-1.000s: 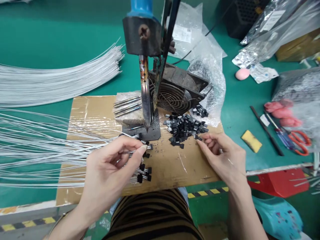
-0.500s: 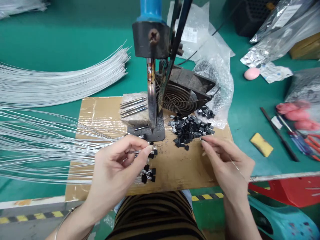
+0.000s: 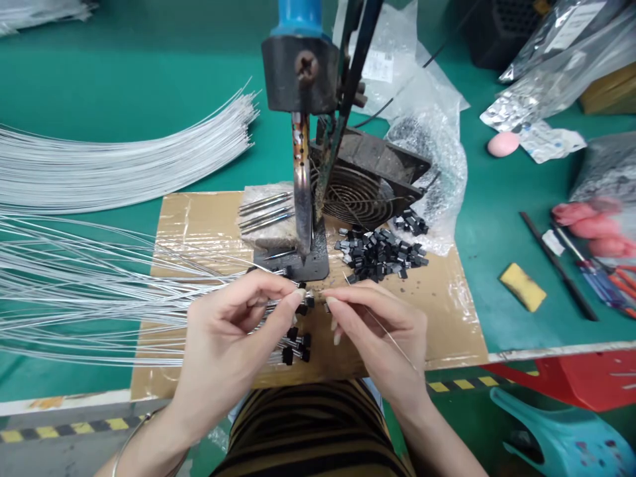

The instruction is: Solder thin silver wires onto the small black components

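My left hand [image 3: 238, 324] is closed in a pinch on a thin cable, whose end is mostly hidden by the fingertips. Facing it, my right hand [image 3: 385, 324] pinches a tiny metal-looking piece, too small to make out fully. A fine solder wire [image 3: 392, 339] also runs through the right hand and sticks out above the fingers. The two sets of fingertips are close but apart. Beneath the left hand lie cables with black connectors [image 3: 301, 341] on their ends. Just above both hands, a soldering iron [image 3: 301, 179] hangs tip down in its stand.
Loose black connectors [image 3: 380, 255] lie piled on the cardboard [image 3: 447, 331], before a fan [image 3: 352, 192]. Spare iron tips [image 3: 265, 212] rest on a block. A white cable bundle [image 3: 124, 165] lies left. A yellow sponge [image 3: 523, 286] and a screwdriver [image 3: 581, 258] are right.
My right hand has moved left from the connector pile to in front of my left hand, carrying the small piece and the solder wire. My left hand has stayed nearly still.
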Demonstrator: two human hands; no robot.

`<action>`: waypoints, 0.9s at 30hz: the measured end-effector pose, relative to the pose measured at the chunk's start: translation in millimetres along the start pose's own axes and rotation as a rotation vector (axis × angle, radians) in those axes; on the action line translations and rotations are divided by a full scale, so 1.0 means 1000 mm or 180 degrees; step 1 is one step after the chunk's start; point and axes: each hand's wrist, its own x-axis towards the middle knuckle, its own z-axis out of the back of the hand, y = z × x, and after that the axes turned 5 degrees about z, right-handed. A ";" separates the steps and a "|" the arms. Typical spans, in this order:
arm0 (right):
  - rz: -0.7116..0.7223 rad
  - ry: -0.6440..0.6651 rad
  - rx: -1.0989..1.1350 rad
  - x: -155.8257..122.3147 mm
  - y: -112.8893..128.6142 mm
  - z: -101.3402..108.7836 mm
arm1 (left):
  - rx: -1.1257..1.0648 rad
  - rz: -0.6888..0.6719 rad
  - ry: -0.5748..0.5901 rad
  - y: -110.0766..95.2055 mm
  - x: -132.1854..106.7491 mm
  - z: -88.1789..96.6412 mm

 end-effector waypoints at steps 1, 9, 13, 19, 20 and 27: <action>-0.0008 0.0022 0.0000 0.000 0.000 -0.001 | -0.0009 -0.0007 0.0011 0.000 0.000 -0.001; -0.0020 0.0101 0.0036 0.000 0.000 -0.003 | -0.0083 -0.0002 0.0035 -0.003 0.001 -0.003; -0.0003 0.0090 0.0053 -0.001 -0.001 -0.005 | -0.0103 0.0009 0.0045 -0.002 0.000 -0.002; 0.0026 0.0067 0.0174 0.000 -0.002 -0.007 | -0.0088 0.0118 0.0055 -0.001 -0.002 -0.001; 0.0017 0.0072 0.0195 0.000 -0.002 -0.007 | -0.0102 0.0129 0.0056 -0.001 -0.002 -0.001; -0.0121 -0.0021 0.0303 0.002 -0.002 -0.005 | -0.0091 0.0226 0.0087 -0.002 -0.003 0.000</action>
